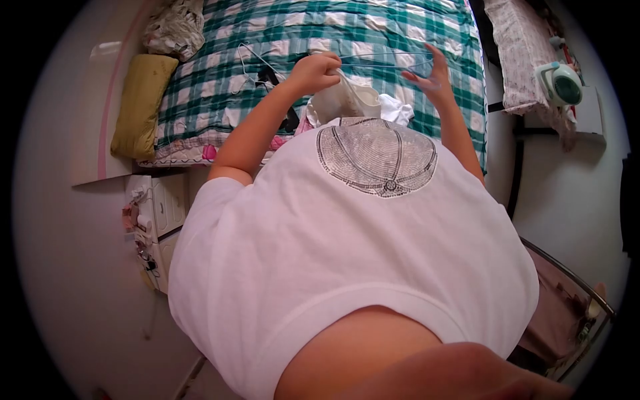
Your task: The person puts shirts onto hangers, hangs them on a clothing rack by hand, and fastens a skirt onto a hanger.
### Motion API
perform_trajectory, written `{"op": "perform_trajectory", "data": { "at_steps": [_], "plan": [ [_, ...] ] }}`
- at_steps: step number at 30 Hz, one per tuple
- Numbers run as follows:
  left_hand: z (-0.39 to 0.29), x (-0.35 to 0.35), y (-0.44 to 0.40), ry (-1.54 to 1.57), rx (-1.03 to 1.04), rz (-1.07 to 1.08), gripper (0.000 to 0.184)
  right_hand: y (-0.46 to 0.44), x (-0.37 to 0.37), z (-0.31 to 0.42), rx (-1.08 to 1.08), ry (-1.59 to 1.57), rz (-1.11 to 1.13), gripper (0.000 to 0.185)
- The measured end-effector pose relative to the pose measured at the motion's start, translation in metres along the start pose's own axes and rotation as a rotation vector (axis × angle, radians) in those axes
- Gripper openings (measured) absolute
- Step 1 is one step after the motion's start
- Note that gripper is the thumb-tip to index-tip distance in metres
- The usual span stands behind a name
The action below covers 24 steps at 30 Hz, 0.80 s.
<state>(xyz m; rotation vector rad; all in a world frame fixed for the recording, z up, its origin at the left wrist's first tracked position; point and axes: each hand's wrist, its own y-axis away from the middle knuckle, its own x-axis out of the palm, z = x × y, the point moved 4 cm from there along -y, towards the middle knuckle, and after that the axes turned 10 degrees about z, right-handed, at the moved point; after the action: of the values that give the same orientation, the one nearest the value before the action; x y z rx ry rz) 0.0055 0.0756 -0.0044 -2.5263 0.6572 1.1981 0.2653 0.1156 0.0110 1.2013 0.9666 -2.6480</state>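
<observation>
- Nearest, the wearer's white T-shirt [347, 253] fills the space on the near side of the bed [280, 30], its cap-shaped print [380, 157] reaching toward the bed's near edge.
- To the right of the bed and nearer than it, a brownish cloth [557, 313] hangs by a curved rail.
- To the left, also nearer than the bed, stands a pale drawer unit [168, 200] with small items beside it, too small to name.
- Along the bed's near edge, a pink floral quilt [190, 150] shows beneath the green-and-white checked cover.
- Over the near part of the bed, a cream garment [341, 99] bunches up under the left hand, with a white cloth [395, 110] just beside it.
- Above the bed, the left hand [318, 72] is curled closed around one end of a thin blue hanger [380, 65], which stretches across the bed toward the other hand.
- The right hand [430, 75], over the bed's right part, has thumb and forefinger spread wide around the hanger's other end; whether they touch it, I cannot tell.
- On the bed's left part lies another hanger [243, 67], with something black [268, 77] next to it.
- At the bed's left edge sit a mustard pillow [141, 107] and, farther, a crumpled bag [175, 30].
- Right of the bed, a pale green fan [561, 85] stands near a patterned cloth [517, 60].
</observation>
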Motion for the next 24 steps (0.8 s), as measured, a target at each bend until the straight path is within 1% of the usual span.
{"op": "perform_trajectory", "data": {
  "at_steps": [1, 3, 4, 5, 6, 7, 8, 9, 10, 12, 14, 15, 17, 20, 21, 24],
  "plan": [
    [0.000, 0.002, -0.002, 0.002, 0.024, 0.002, 0.019, 0.000, 0.005, 0.005, -0.081, -0.041, 0.046, 0.040],
    [-0.004, 0.003, -0.006, -0.028, 0.036, -0.001, 0.019, 0.002, 0.028, -0.001, -0.095, -0.254, 0.272, 0.033],
    [-0.008, 0.000, -0.008, -0.044, 0.041, -0.005, 0.019, 0.003, 0.031, -0.008, -0.012, -0.318, 0.328, 0.029],
    [-0.005, -0.002, -0.010, -0.034, -0.056, 0.114, 0.019, 0.004, 0.034, -0.014, 0.073, -0.383, 0.384, 0.026],
    [0.001, -0.003, -0.012, -0.031, 0.054, 0.072, 0.021, 0.008, 0.038, -0.017, 0.162, -0.452, 0.443, 0.024],
    [0.011, -0.004, -0.015, -0.025, 0.159, 0.032, 0.022, 0.010, 0.031, -0.014, 0.141, -0.443, 0.317, 0.025],
    [0.019, 0.000, -0.011, -0.013, 0.261, -0.007, 0.025, 0.016, 0.031, -0.027, 0.218, -0.486, 0.323, 0.027],
    [0.021, -0.001, -0.009, 0.095, 0.167, 0.061, 0.028, 0.017, 0.023, -0.027, 0.255, -0.505, 0.374, 0.030],
    [0.024, -0.001, -0.007, 0.193, 0.117, 0.028, 0.028, 0.015, 0.016, -0.028, 0.283, -0.520, 0.420, 0.032],
    [0.027, -0.003, 0.001, 0.337, -0.067, 0.135, 0.029, 0.027, 0.019, -0.055, 0.349, -0.477, 0.414, 0.035],
    [0.038, -0.004, 0.006, 0.287, -0.094, 0.115, 0.030, 0.033, 0.018, -0.076, 0.403, -0.460, 0.399, 0.037],
    [0.039, -0.004, 0.007, 0.264, -0.109, 0.106, 0.030, 0.033, 0.012, -0.075, 0.425, -0.468, 0.391, 0.038],
    [0.038, -0.005, 0.007, 0.314, -0.119, 0.147, 0.030, 0.035, 0.002, -0.072, 0.492, -0.494, 0.378, 0.039],
    [0.023, -0.006, 0.007, 0.335, -0.103, 0.235, 0.029, 0.035, 0.007, -0.070, 0.358, -0.568, 0.442, 0.038],
    [0.018, -0.007, 0.006, 0.332, -0.092, 0.269, 0.029, 0.036, 0.008, -0.062, 0.347, -0.572, 0.459, 0.038],
    [0.003, -0.013, 0.003, 0.381, -0.063, 0.459, 0.029, 0.036, 0.011, -0.039, 0.332, -0.602, 0.489, 0.037]
  ]
}}
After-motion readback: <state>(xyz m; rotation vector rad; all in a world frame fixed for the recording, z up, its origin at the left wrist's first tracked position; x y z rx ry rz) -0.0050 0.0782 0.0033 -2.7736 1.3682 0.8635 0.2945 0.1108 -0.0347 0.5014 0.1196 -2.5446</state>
